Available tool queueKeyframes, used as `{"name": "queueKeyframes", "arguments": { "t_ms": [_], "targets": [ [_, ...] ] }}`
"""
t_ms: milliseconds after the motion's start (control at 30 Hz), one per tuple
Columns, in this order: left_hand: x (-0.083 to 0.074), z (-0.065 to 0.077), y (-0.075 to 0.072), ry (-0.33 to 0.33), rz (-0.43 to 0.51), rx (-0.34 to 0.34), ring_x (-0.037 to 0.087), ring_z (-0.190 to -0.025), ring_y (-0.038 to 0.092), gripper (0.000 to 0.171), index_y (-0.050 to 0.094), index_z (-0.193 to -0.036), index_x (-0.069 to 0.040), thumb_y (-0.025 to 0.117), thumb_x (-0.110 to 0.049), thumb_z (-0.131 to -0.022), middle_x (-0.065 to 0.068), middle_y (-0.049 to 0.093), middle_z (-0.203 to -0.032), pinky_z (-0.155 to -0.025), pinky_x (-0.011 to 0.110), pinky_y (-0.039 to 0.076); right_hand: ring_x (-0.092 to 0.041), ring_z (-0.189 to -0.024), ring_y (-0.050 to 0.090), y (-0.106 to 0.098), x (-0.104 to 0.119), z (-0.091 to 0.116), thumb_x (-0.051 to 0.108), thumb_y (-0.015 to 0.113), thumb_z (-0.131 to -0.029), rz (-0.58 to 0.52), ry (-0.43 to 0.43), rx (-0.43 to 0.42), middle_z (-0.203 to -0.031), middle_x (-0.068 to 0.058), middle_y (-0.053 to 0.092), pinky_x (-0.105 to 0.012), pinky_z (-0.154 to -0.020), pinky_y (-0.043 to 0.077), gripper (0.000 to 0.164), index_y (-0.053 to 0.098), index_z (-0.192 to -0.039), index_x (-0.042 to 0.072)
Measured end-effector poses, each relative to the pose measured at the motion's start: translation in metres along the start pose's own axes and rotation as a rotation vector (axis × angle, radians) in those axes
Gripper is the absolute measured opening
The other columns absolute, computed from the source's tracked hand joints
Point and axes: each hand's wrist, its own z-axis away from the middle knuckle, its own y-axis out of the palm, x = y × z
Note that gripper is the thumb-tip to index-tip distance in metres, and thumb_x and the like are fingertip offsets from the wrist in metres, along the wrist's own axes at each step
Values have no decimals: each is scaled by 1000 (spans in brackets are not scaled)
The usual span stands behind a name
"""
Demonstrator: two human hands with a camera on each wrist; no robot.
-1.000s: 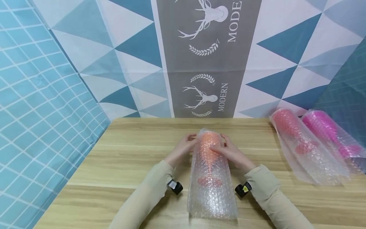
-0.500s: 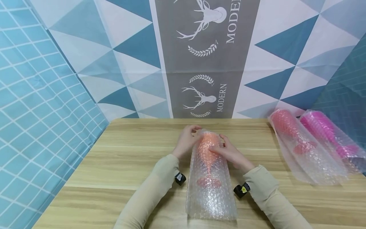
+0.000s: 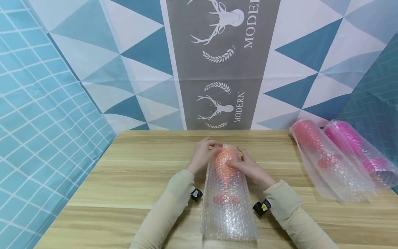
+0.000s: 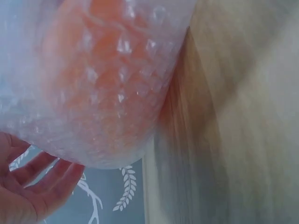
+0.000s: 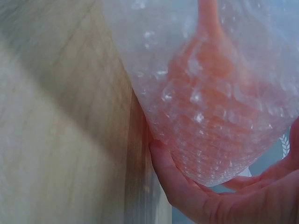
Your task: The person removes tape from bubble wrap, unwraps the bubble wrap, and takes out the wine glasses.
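An orange wine glass (image 3: 227, 162) lies on the wooden table inside a bubble wrap sleeve (image 3: 228, 221), its bowl at the far end and its round foot toward me. My left hand (image 3: 202, 154) holds the sleeve's far left corner with curled fingers; in the left wrist view its fingers (image 4: 60, 179) meet the edge of the wrap. From the right side, my right hand (image 3: 250, 167) grips the wrapped bowl, thumb on top and fingers round the far side. The right wrist view shows the bowl (image 5: 210, 116) through the bubbles, with part of that hand (image 5: 224, 198) beneath.
Two more bubble-wrapped glasses, one red (image 3: 311, 136) and one magenta (image 3: 346, 136), lie side by side on the table (image 3: 130, 180) at the right. A patterned cloth backdrop (image 3: 149, 69) rises behind the table's far edge, with blue tiled cloth (image 3: 46, 121) at the left.
My left hand has moved up and slightly inward to the sleeve's far left corner. The right hand and the wrapped glass stay nearly in place; the view has shifted slightly.
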Motion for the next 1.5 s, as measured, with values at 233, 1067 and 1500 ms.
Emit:
{"name": "queueKeyframes", "arguments": {
  "t_ms": [233,1067,1500],
  "targets": [
    [-1,0,-3,143,-205,13,20,-97,61,20,67,-103,-12,60,-20,-86,5,65,-107,-85,31,49,-42,-119,41,1,1,1,33,63,-82,-3,7,-16,-138,-28,29,-48,-90,45,88,5,-144,9],
    [-2,4,-2,456,-539,-24,17,-80,63,16,65,-99,-5,57,-12,-88,6,64,-92,-73,24,53,-40,-117,43,2,-1,-1,32,63,-81,28,8,-30,-135,-26,32,-47,-91,45,87,7,-144,11],
    [-6,7,-9,617,-810,13,14,-70,62,12,65,-95,-4,58,-8,-85,6,66,-86,-62,20,52,-41,-118,42,2,-1,-1,32,64,-81,29,-4,-21,-135,-27,30,-47,-87,47,87,7,-144,11]
  ]
}}
